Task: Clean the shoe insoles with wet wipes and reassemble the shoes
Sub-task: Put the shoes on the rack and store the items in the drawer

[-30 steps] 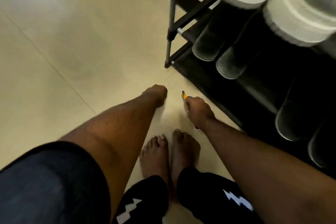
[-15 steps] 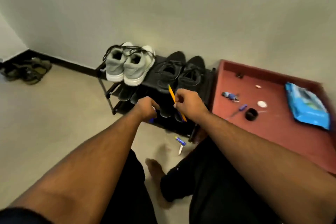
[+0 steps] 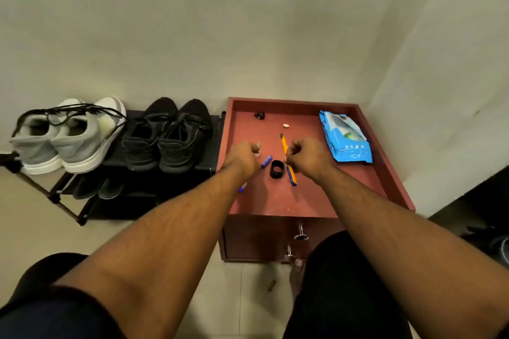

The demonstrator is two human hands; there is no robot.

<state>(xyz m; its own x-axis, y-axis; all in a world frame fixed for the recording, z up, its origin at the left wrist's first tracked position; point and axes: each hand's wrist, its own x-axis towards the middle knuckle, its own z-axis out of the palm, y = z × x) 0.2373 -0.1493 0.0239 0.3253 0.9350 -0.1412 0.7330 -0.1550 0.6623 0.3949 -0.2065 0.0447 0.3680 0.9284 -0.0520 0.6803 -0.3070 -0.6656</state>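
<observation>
A grey pair of shoes (image 3: 68, 140) and a black pair of shoes (image 3: 168, 137) stand on top of a black shoe rack (image 3: 66, 209). A blue pack of wet wipes (image 3: 345, 137) lies at the back right of the red-brown cabinet top (image 3: 275, 201). My right hand (image 3: 308, 159) grips a yellow pen (image 3: 283, 143) above the cabinet top. My left hand (image 3: 242, 158) hovers to its left with curled fingers, and what it holds is hidden. No insole shows.
On the cabinet top lie a black ring (image 3: 276, 169), a blue pen (image 3: 265, 161) under my left wrist, and small bits near the back. More shoes (image 3: 96, 187) sit on the rack's lower shelf. A wall stands behind, and tiled floor lies below.
The view rose from the floor to the rack and cabinet. Both hands moved right from in front of the rack to above the cabinet top. My right hand kept the yellow pen.
</observation>
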